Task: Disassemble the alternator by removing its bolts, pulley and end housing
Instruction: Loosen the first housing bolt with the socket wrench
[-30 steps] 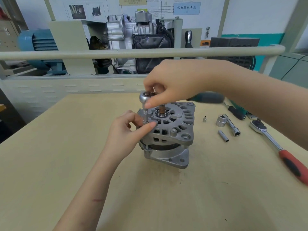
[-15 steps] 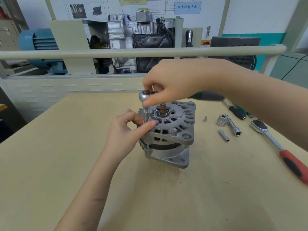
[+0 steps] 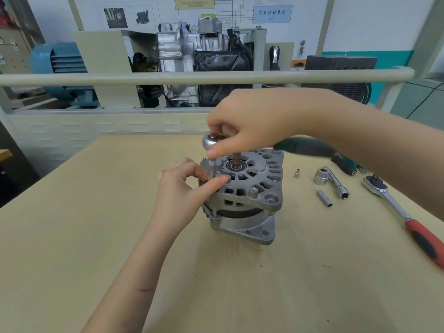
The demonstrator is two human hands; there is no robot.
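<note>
A silver alternator [image 3: 249, 193] stands upright in the middle of the wooden table [image 3: 96, 236], its brown shaft [image 3: 236, 159] sticking up from the top housing. A green-handled ratchet [image 3: 211, 140] with a narrow socket [image 3: 212, 169] stands on a bolt at the housing's left rim. My right hand [image 3: 249, 121] grips the ratchet head from above. Thumb and forefinger of my left hand [image 3: 185, 188] pinch the socket's lower end at the housing. The bolt itself is hidden under the socket.
To the alternator's right lie a small socket [image 3: 297, 174], a large socket on an extension bar [image 3: 332, 182], a long socket [image 3: 324, 198] and a red-handled ratchet [image 3: 406, 217]. A cream rail [image 3: 120, 79] and a cutaway engine display [image 3: 204, 58] stand behind the table.
Both hands hold nearly the same positions. The ratchet's green handle looks blurred and has shifted slightly behind my right wrist.
</note>
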